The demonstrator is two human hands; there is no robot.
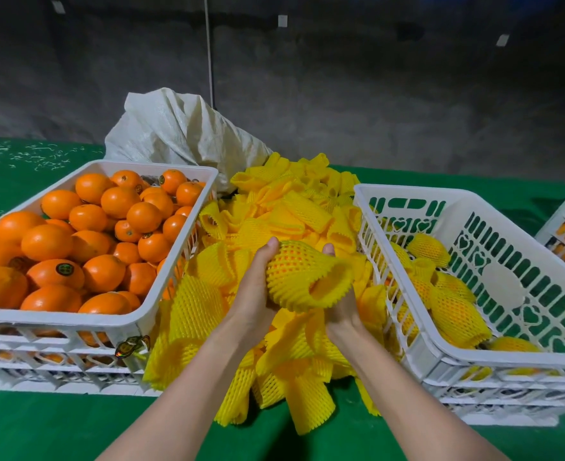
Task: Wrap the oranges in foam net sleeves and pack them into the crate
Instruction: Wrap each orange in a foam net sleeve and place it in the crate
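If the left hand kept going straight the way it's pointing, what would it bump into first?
Probably the pile of loose yellow foam sleeves just beyond it. The left hand points away from the person, holding the sleeved orange; depth is hard to judge.

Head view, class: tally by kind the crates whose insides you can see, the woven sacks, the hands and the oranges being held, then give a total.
Crates with insides in view: 2, the crate of bare oranges and the crate of sleeved oranges
Woven sack: 1
Hands: 2, left hand and right hand
Held orange, in a foam net sleeve: 1
Total: 6
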